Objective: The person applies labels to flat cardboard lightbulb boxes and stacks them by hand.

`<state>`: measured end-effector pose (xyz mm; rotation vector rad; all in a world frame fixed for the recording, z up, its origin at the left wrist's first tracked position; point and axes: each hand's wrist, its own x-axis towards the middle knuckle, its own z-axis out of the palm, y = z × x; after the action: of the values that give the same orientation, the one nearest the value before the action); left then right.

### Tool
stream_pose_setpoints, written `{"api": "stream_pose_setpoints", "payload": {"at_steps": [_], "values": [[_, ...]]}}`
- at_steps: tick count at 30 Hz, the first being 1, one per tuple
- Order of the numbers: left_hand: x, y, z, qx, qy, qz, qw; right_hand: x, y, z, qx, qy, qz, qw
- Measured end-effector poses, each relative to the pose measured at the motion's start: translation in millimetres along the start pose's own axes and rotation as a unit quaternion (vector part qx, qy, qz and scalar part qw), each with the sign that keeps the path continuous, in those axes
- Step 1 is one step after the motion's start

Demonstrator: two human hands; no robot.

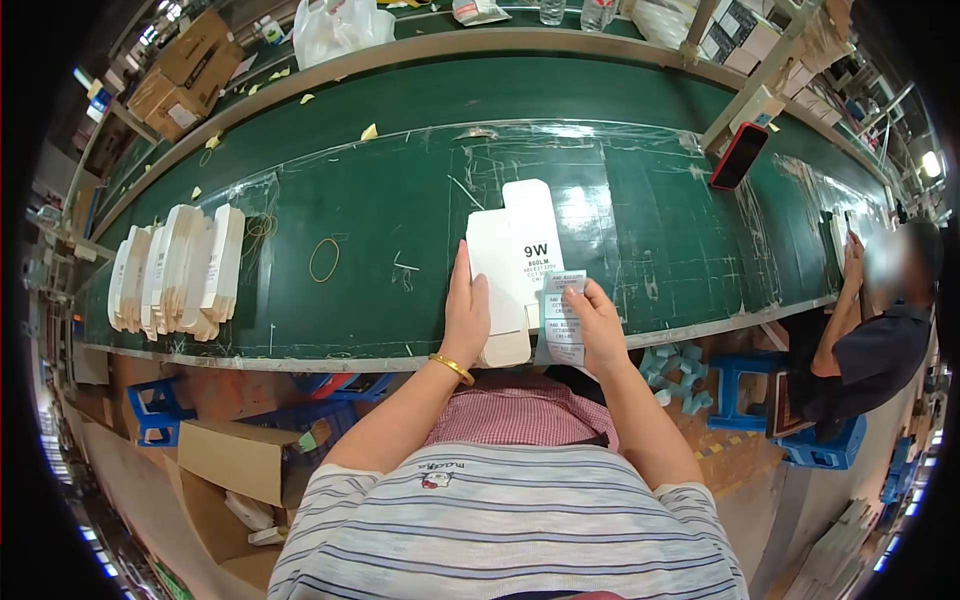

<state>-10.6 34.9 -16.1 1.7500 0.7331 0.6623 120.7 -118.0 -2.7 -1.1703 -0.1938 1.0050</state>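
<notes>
A small stack of flattened white cartons rests at the near edge of the bench in front of me. The uppermost one, printed "9W" and "800LM", sticks out to the right. My left hand is closed around the stack's left side, thumb on top. In my right hand is a pale blue strip of printed labels, pinched under the thumb. The strip overlaps the lower right part of the printed carton in this view, and its lower end hangs near the bench edge.
Bundles of flattened cartons stand at the left, beside rubber bands. A red-edged phone leans on a post at the right. Another person sits farther right. An opened cardboard box is on the floor at left.
</notes>
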Motion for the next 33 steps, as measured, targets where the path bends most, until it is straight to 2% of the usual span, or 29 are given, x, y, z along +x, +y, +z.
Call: {"api": "stream_pose_setpoints", "payload": {"at_steps": [4,7,8,10,11,15,18,23,24,26,27,30,33], "values": [[3,8,-12,0.019,0.006,0.016,1.0,-11,-16,7,0.007,0.036,0.03,0.999],[-4,40,-27,0.035,0.045,0.083,0.995,-30,-23,7,-0.085,0.04,-0.125,0.988],[-10,52,-29,0.021,0.027,0.105,0.994,-39,-24,9,-0.094,0.036,-0.115,0.988],[-22,72,-27,-0.034,-0.071,0.12,0.99,-57,-29,14,-0.115,0.023,-0.091,0.989],[-24,80,-21,-0.068,-0.082,0.129,0.986,-63,-31,21,-0.134,0.024,-0.113,0.984],[-33,96,-21,-0.081,-0.191,-0.015,0.978,-73,-24,28,-0.137,0.012,-0.14,0.98],[-36,88,-21,-0.179,-0.195,-0.114,0.958,-75,-20,30,-0.174,0.013,-0.149,0.973],[-37,88,-22,-0.165,-0.163,-0.112,0.966,-71,-9,24,-0.288,0.021,-0.155,0.945],[-36,85,-21,-0.168,-0.155,-0.112,0.967,-71,-10,25,-0.272,0.02,-0.137,0.952],[-34,78,-19,-0.145,-0.129,-0.052,0.98,-73,-16,34,-0.239,0.018,-0.099,0.966],[-33,77,-18,-0.133,-0.117,-0.022,0.984,-73,-17,45,-0.192,0.027,-0.148,0.97],[-30,77,-18,-0.096,-0.119,-0.017,0.988,-73,-19,34,-0.319,0.009,-0.155,0.935],[-26,77,-18,-0.042,-0.122,0.006,0.992,-70,-12,30,-0.294,0.037,-0.106,0.949]]}}
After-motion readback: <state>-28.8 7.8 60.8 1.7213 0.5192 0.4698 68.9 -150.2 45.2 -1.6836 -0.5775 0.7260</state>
